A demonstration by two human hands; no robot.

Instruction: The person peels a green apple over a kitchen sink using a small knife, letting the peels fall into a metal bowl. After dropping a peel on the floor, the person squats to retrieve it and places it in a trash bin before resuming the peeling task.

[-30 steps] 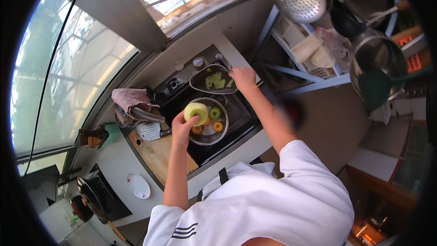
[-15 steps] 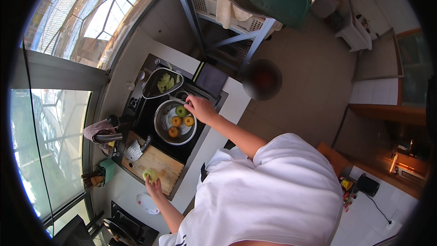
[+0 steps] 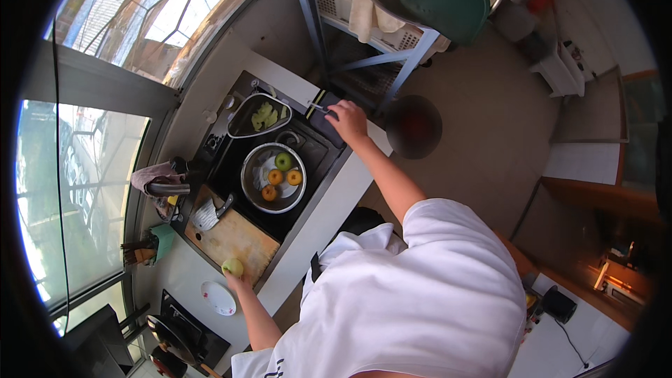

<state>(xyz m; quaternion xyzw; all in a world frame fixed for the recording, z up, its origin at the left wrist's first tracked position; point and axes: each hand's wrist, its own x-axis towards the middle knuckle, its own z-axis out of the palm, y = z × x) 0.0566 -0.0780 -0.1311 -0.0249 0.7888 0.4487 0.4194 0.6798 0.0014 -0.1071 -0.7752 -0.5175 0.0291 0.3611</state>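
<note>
My left hand [image 3: 240,282] holds a pale green, peeled-looking apple [image 3: 232,267] at the near corner of the wooden cutting board [image 3: 241,238]. My right hand [image 3: 348,122] is closed round the dark handle of a slim metal peeler [image 3: 316,106], over the dark cloth [image 3: 323,124] by the counter's edge. Between the hands, a round metal bowl [image 3: 245,185] stands in the dark sink, holding a green apple [image 3: 283,161] and three orange-yellow fruits [image 3: 275,177]. A cleaver [image 3: 207,215] lies on the board. Pale green peels [image 3: 264,116] lie in a triangular basin [image 3: 238,130] beyond the bowl.
A white plate [image 3: 218,298] lies on the counter left of the board. Knives stand in a holder [image 3: 162,241] by the window. A faucet [image 3: 168,187] draped with cloth rises behind the sink. Past the counter's far end stands a blue-framed rack [image 3: 413,56]; a dark round bin [image 3: 413,126] is on the floor.
My right hand has moved away from the bowl with the peeler, to the right and farther off, over the dark cloth. My left hand still holds the apple by the board. The whole view has shifted slightly.
</note>
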